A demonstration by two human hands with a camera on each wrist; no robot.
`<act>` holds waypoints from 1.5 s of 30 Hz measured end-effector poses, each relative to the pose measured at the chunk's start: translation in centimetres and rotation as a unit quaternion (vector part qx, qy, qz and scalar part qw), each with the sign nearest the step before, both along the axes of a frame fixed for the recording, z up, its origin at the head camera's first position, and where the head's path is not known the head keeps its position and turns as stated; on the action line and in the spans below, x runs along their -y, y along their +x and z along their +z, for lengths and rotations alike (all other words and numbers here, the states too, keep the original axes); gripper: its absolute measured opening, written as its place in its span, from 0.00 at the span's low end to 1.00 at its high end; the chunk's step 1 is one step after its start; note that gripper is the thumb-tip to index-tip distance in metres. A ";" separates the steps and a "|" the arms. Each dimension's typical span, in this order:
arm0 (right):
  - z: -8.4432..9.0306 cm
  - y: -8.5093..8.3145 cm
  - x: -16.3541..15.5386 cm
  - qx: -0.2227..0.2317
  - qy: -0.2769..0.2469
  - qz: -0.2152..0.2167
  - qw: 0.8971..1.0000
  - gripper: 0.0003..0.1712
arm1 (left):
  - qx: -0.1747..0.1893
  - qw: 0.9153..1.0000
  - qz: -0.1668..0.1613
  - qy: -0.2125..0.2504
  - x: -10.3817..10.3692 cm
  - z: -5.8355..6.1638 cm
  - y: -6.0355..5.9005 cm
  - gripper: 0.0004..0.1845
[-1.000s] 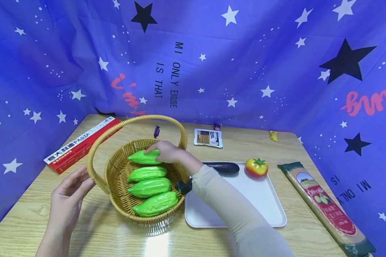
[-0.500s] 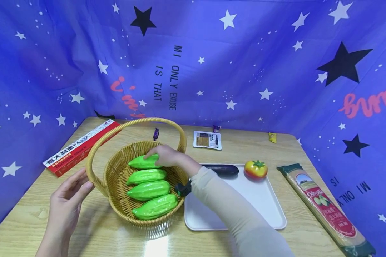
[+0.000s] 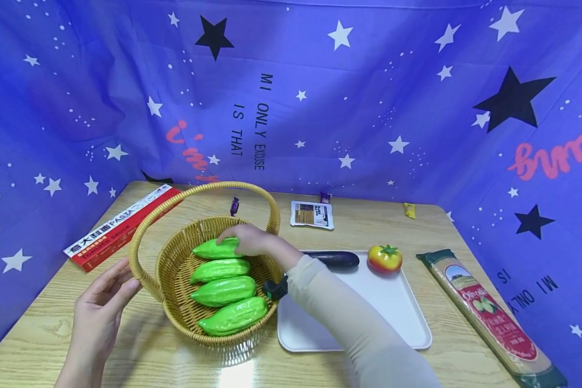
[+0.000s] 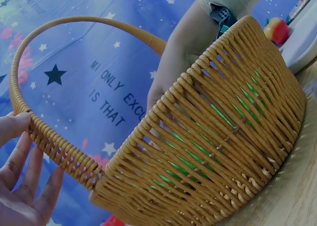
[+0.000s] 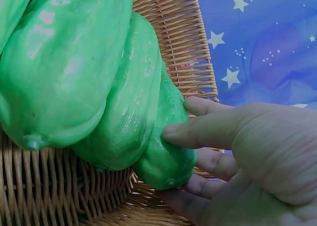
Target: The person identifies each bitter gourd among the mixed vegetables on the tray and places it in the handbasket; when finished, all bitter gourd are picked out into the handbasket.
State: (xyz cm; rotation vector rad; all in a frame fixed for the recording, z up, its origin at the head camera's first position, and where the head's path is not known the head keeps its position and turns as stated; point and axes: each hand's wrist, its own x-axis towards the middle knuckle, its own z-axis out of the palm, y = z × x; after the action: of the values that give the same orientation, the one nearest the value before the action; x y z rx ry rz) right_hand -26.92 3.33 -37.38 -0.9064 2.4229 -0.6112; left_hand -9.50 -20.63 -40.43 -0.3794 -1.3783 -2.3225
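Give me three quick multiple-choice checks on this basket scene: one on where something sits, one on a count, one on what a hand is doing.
1. Where does the tomato sit?
A. in the basket
B. on the white tray
C. on the red pasta box

2. How many green gourds lie in the basket?
A. two
B. three
C. four

3. What is the right hand doing?
A. gripping the rearmost gourd
B. resting flat on the tray
C. holding the basket handle

Answers:
1. B, the tomato rests at the far right corner of the white tray, beside the eggplant.
2. C, the head view shows four gourds side by side inside the rim.
3. A, the right wrist view shows thumb and fingers curled round the end of the rearmost gourd, while the left hand touches the basket handle with straight fingers.
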 end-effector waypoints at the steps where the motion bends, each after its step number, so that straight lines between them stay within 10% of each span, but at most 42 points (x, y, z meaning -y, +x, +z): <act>1: 0.0 0.0 0.0 -0.002 0.002 0.001 1.000 0.30 | -0.001 1.000 0.000 0.000 0.0 0.0 0.0 0.23; 32: 2.8 0.3 0.2 -0.025 -0.044 0.006 0.999 0.35 | -0.012 1.000 -0.004 0.000 0.2 0.2 -0.3 0.22; 39: 5.3 2.2 -2.7 -0.062 -0.093 -0.012 0.994 0.30 | -0.003 0.996 0.044 -0.078 0.1 2.9 -0.7 0.17; 42: 6.4 3.6 -5.0 -0.100 -0.137 -0.014 0.985 0.27 | -0.023 0.968 0.139 -0.210 -0.6 5.6 -0.7 0.16; 45: 7.5 5.8 -7.6 -0.151 -0.185 -0.036 0.970 0.26 | -0.106 0.884 0.257 -0.376 -2.4 8.4 -0.8 0.15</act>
State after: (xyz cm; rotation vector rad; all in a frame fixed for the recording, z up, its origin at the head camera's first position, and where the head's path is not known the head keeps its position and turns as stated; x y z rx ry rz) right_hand -21.16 10.93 -29.90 -1.1330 2.6700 -1.0456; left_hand -10.28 -18.27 -32.00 -0.4026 -1.9347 -1.2242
